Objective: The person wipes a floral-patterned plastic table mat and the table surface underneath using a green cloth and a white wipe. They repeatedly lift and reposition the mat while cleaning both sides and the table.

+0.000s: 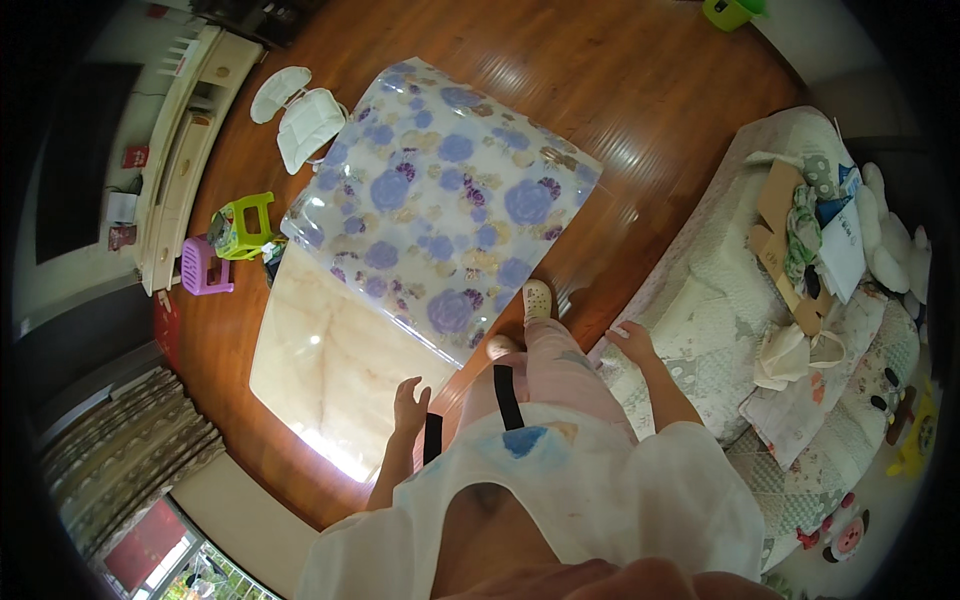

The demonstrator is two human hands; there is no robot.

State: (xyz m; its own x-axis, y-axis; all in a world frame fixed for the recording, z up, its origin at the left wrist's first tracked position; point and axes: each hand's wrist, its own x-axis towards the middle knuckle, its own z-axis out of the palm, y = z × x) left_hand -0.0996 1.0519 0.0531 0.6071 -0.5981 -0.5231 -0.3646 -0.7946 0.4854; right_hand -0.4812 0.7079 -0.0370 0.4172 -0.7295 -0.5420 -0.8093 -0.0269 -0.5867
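Observation:
My left hand hangs beside the near edge of a marble-patterned table, its fingers apart and nothing in them. Out to the other side, my right hand is in front of the edge of a quilt-covered sofa, also holding nothing; whether it touches the quilt I cannot tell. A glossy plastic tablecloth with purple and blue flowers covers the far part of the table. Its near edge lies across the tabletop and leaves the bare marble pattern showing at the left end.
Beyond the table stands a white padded chair. A green plastic stool and a purple stool sit beside the TV cabinet. On the sofa lie an opened cardboard box and a cloth bag. Wooden flooring surrounds the table.

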